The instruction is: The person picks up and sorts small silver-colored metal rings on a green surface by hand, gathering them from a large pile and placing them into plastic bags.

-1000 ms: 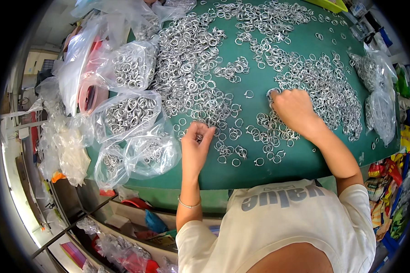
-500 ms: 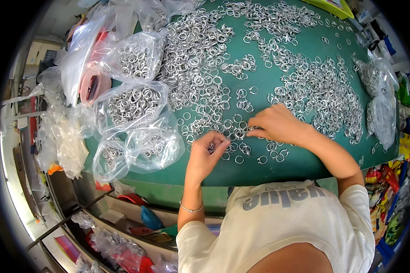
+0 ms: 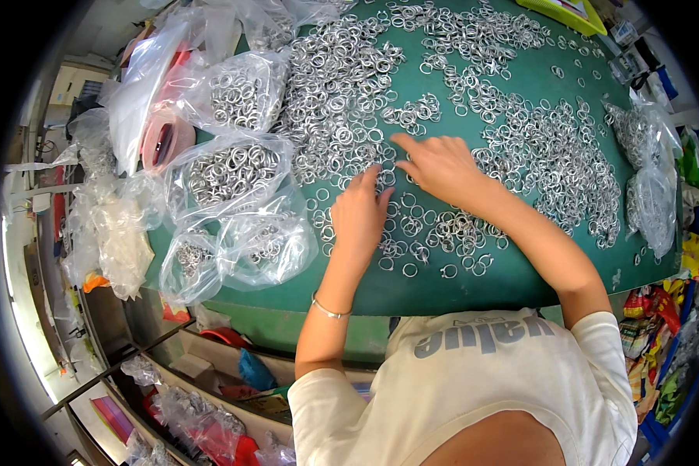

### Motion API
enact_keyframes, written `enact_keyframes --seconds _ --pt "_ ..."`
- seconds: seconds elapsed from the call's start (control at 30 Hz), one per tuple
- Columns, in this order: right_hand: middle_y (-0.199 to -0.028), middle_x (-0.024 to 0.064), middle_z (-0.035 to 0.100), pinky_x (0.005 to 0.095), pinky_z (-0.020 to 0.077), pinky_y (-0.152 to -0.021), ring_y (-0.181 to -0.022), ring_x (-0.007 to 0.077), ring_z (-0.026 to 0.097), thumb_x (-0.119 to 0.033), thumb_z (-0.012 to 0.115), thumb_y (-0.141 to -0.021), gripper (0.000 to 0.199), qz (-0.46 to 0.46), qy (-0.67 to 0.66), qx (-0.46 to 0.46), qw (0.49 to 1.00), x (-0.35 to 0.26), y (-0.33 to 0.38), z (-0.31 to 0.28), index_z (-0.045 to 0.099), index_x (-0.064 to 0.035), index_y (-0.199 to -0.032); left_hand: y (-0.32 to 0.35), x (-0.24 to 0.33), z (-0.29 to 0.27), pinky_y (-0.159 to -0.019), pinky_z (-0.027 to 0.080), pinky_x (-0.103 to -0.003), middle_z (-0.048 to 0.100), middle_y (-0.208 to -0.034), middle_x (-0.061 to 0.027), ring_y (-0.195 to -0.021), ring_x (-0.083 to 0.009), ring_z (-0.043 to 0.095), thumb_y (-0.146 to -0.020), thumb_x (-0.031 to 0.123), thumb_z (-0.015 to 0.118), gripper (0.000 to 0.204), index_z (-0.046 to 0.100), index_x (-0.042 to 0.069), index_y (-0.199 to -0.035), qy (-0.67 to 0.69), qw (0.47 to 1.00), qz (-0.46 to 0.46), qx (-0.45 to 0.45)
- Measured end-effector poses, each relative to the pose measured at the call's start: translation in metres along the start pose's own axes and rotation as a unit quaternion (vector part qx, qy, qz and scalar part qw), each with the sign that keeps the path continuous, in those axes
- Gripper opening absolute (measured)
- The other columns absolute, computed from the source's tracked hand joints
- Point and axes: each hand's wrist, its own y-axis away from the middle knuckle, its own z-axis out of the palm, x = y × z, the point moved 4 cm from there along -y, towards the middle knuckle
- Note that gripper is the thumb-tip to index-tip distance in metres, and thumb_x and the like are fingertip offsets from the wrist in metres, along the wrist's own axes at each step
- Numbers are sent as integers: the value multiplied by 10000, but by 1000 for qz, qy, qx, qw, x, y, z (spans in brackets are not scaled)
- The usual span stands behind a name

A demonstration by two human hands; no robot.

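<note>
Small silver metal rings (image 3: 330, 97), many with a little tab, lie in heaps over the green table (image 3: 349, 299). My left hand (image 3: 359, 210) reaches into the near edge of the left heap, fingers stretched forward and thumb apart, its fingertips at the rings. Just to its right, my right hand (image 3: 441, 169) has its index finger pointing out toward the same heap and its thumb spread. Between the two hands lie a few rings (image 3: 386, 177). A small near group of rings (image 3: 458, 234) sits below my right forearm. No held ring shows in either hand.
Clear plastic bags of rings (image 3: 237, 171) stand along the left side, beside a pink tape roll (image 3: 167, 140). More filled bags (image 3: 651, 194) lie at the right edge. A yellow-green tray (image 3: 567, 14) sits far right. Below the table is a compartmented shelf (image 3: 210, 365).
Both hands have moved away from my body, up to the left heap. Their closed fingers have opened out. More of the near group of rings is now uncovered.
</note>
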Motion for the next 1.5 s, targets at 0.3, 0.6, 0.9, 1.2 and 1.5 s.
enact_keyframes --seconds 0.3,0.6,0.9,1.2,1.5 --pt "-613 111 590 434 414 -490 -556 325 571 -174 582 -793 133 -12 -52 21 998 23 0 -2 598 -100 -902 9 1 -6 -482 387 -286 539 -638 -79 -487 -185 465 -743 52 659 72 610 5 -770 103 994 -16 -25" --pt "-587 82 574 393 390 -457 -504 267 552 -186 586 -817 125 -21 -59 44 997 22 -13 14 565 -68 -851 21 -12 -12 -497 383 -238 535 -635 -9 -542 -74 456 -807 41 605 67 602 4 -863 358 927 -104 -41" --pt "-573 23 528 241 314 -412 -479 82 463 -202 556 -869 164 188 -622 -223 727 41 15 2 570 -39 -862 28 -20 -3 -446 271 -163 485 -671 15 -524 -30 372 -904 90 491 102 538 12 -950 541 804 -224 -100" --pt "-652 140 583 353 421 -553 -578 258 553 -260 595 -823 262 75 -317 -64 943 13 31 -10 560 -40 -962 33 -12 -1 -411 234 -165 406 -648 2 -491 -49 312 -918 107 452 93 504 46 -964 748 576 -274 -181" --pt "-588 103 553 344 386 -496 -494 206 494 -273 582 -840 272 57 -386 -156 907 -17 40 -9 561 -22 -942 38 8 2 -390 228 -146 365 -639 25 -482 -33 306 -930 140 452 112 501 44 -960 787 529 -259 -180"
